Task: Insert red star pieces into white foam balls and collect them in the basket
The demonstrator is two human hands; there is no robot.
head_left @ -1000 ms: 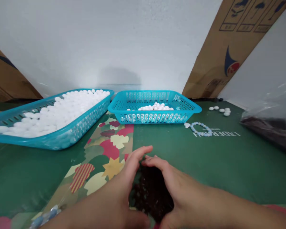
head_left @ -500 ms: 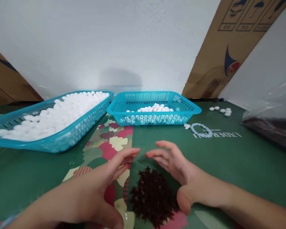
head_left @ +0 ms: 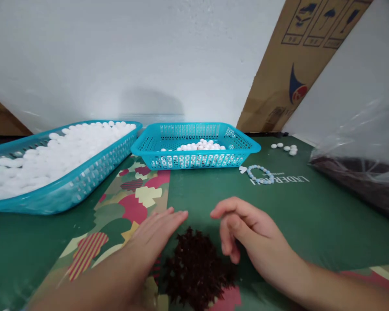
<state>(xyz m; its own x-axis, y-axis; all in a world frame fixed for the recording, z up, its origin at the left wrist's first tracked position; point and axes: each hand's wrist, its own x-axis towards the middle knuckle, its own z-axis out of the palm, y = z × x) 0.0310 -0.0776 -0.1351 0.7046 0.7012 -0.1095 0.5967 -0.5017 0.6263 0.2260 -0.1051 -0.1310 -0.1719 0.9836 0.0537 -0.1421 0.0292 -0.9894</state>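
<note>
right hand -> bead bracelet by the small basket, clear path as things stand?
Probably yes. The right hand hovers open beside the dark red pile, holding nothing. Only bare green mat lies between it and the bead bracelet. The small basket sits to the bracelet's left, off that line.

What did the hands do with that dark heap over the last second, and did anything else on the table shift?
Both hands, cupped tight over the dark heap a second ago, have opened and drawn apart, baring it. The left hand now lies flat against the heap's left edge; the right hand hovers at its right, fingers curled, holding nothing. The two blue baskets of white pieces, the bead bracelet and the plastic bag stayed put.
</note>
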